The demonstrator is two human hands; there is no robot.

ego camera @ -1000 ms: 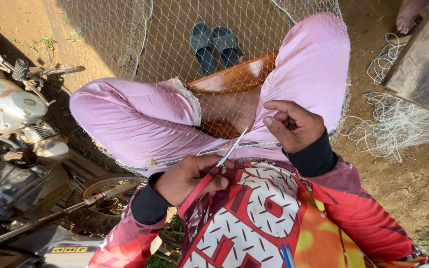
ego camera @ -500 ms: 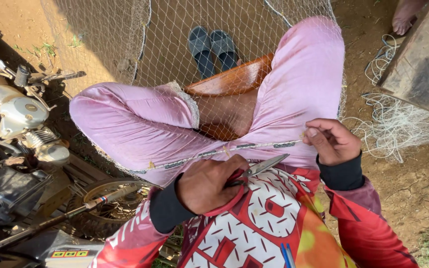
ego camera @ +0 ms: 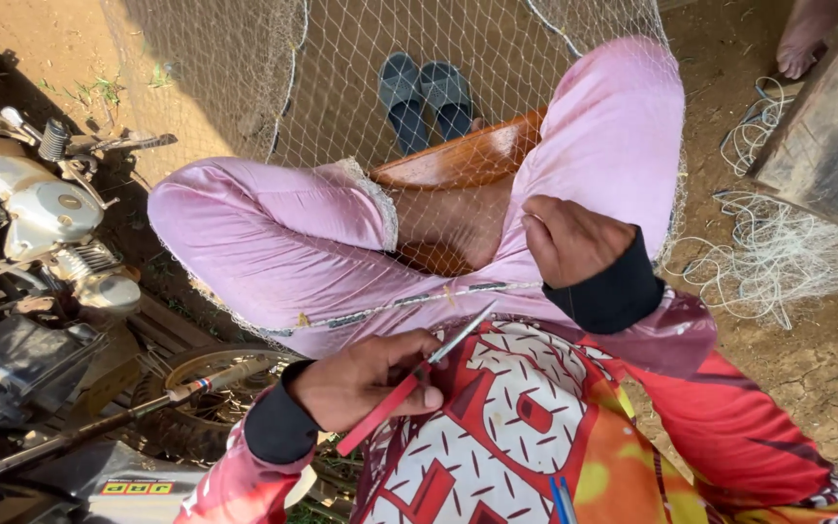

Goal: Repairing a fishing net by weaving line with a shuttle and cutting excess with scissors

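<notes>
Head view, looking down at a seated person's lap: the left hand (ego camera: 366, 383) is closed around a knife (ego camera: 417, 378) with a red handle, its thin grey blade pointing up and right toward a cord (ego camera: 409, 301) that edges a fishing net (ego camera: 244, 87); the blade tip lies just below that cord; the right hand (ego camera: 574, 238) is curled into a loose fist against the pink trousers (ego camera: 273, 247), apparently pinching the cord's far end, though the fingertips are hidden; the net drapes over both knees and a brown wooden seat (ego camera: 458, 155); a pair of grey sandals (ego camera: 424, 97) lies on the dirt beyond; a motorbike (ego camera: 31, 223) stands on the left; loose white net (ego camera: 778, 257) is heaped on the right.
</notes>
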